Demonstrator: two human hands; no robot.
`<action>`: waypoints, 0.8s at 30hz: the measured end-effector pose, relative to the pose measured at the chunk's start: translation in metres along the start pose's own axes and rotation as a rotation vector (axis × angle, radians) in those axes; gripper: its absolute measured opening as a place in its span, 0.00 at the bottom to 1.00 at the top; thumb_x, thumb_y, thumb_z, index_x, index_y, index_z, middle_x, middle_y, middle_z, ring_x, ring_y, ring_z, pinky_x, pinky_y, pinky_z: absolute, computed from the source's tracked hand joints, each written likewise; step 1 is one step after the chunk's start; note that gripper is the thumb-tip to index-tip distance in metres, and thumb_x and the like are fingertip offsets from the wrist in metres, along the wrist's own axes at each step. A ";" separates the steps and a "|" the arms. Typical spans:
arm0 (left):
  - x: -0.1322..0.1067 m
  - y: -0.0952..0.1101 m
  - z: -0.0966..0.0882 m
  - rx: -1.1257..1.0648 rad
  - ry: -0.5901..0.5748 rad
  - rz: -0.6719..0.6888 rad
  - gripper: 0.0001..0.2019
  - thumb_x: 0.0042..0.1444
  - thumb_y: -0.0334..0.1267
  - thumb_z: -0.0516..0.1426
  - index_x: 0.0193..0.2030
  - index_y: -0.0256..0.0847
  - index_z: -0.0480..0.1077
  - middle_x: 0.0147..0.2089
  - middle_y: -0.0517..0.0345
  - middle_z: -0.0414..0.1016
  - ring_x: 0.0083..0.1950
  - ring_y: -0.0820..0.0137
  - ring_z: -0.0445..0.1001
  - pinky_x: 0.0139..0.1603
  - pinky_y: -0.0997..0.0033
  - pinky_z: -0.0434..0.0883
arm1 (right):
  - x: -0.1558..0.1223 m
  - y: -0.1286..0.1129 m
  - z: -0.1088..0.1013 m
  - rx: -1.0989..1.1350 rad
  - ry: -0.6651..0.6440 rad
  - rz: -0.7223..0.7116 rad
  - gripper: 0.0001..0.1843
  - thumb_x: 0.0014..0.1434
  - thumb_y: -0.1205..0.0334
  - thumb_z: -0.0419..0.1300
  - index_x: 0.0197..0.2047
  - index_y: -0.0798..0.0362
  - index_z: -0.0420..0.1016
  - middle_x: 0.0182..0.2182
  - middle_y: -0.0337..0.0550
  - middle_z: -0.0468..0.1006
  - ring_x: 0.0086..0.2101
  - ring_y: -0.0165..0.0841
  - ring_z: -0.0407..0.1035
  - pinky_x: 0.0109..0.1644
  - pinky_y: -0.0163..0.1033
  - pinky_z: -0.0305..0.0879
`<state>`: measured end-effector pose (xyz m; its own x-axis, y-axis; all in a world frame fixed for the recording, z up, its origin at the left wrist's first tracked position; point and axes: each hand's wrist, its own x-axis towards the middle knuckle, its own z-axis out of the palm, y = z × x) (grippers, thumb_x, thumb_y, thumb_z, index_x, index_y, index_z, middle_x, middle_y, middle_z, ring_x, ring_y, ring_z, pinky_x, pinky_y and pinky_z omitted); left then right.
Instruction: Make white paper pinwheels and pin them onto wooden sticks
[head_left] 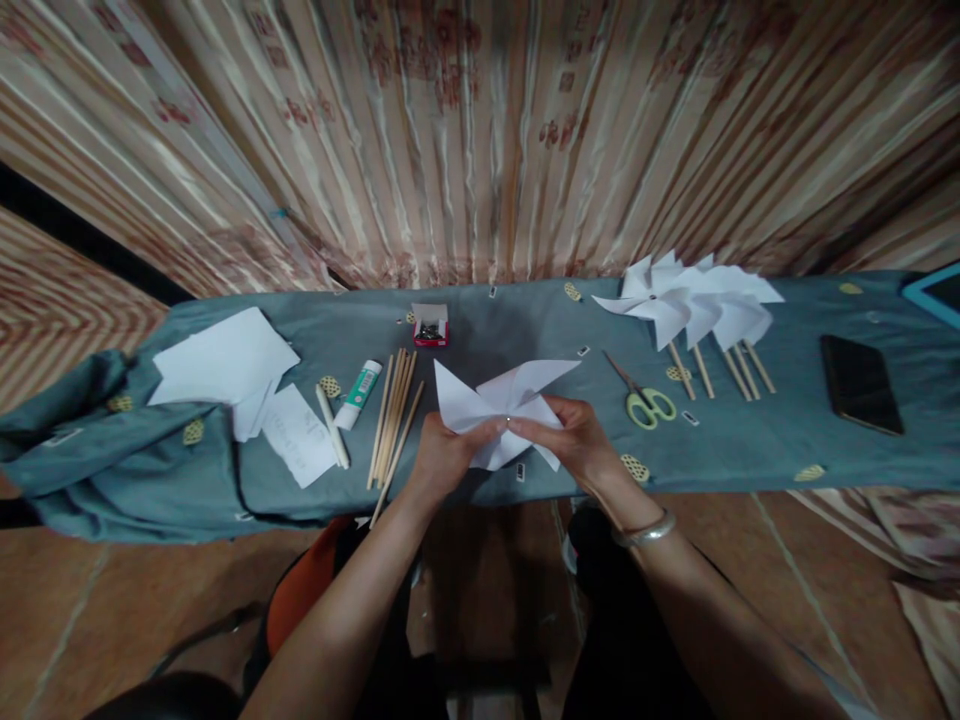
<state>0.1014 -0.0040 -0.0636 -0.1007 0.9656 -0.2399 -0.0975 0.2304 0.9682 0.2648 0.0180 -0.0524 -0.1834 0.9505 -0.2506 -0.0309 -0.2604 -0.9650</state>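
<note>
A white paper pinwheel point(517, 385) is held between my two hands over the front edge of the table. My left hand point(442, 455) grips its left side, the thumb pressed near the centre. From the right, my right hand point(577, 435) pinches it, with that thumb also close to the middle. A small shiny pin head shows between the two thumb tips. The fingers behind the paper are hidden. Just left of my left hand lie several thin wooden sticks point(391, 420). Scissors point(646, 400) with green handles rest to the right of my right hand.
Several finished pinwheels on sticks point(705, 300) lie at the back right, near a black phone point(861, 385). A small red box point(431, 327) of metal pins stands behind the sticks. Leftward are a glue stick point(358, 395), a white pen point(331, 425) and paper sheets point(225, 360). A curtain point(480, 140) hangs behind.
</note>
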 end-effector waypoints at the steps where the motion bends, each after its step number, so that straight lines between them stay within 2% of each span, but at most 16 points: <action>1: 0.001 -0.001 0.000 -0.007 -0.003 0.006 0.18 0.41 0.43 0.69 0.37 0.34 0.80 0.40 0.48 0.83 0.42 0.58 0.80 0.42 0.65 0.76 | 0.000 0.001 0.000 0.000 0.001 0.002 0.18 0.35 0.49 0.74 0.27 0.53 0.81 0.24 0.38 0.79 0.25 0.32 0.69 0.29 0.37 0.66; 8: 0.002 -0.003 -0.001 -0.017 0.001 0.007 0.19 0.39 0.43 0.70 0.36 0.32 0.80 0.38 0.47 0.83 0.40 0.59 0.80 0.39 0.66 0.76 | 0.001 0.002 0.001 0.042 -0.010 0.029 0.17 0.36 0.51 0.75 0.28 0.52 0.82 0.25 0.39 0.81 0.26 0.34 0.71 0.31 0.39 0.69; 14: 0.001 0.000 0.002 -0.034 0.033 -0.009 0.19 0.39 0.44 0.70 0.36 0.32 0.80 0.38 0.47 0.83 0.41 0.57 0.80 0.40 0.64 0.76 | 0.001 0.002 0.002 0.100 -0.018 0.044 0.15 0.37 0.55 0.75 0.29 0.52 0.83 0.26 0.38 0.82 0.26 0.32 0.72 0.33 0.38 0.68; 24: 0.001 0.002 0.004 -0.012 0.029 0.008 0.18 0.40 0.42 0.69 0.38 0.33 0.80 0.40 0.47 0.83 0.42 0.57 0.81 0.41 0.64 0.77 | 0.002 0.005 0.001 0.064 -0.006 0.022 0.16 0.38 0.52 0.74 0.29 0.52 0.82 0.26 0.39 0.81 0.26 0.33 0.71 0.33 0.39 0.68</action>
<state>0.1050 -0.0026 -0.0618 -0.1303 0.9633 -0.2348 -0.1081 0.2216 0.9691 0.2635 0.0179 -0.0579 -0.1904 0.9436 -0.2707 -0.0894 -0.2913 -0.9524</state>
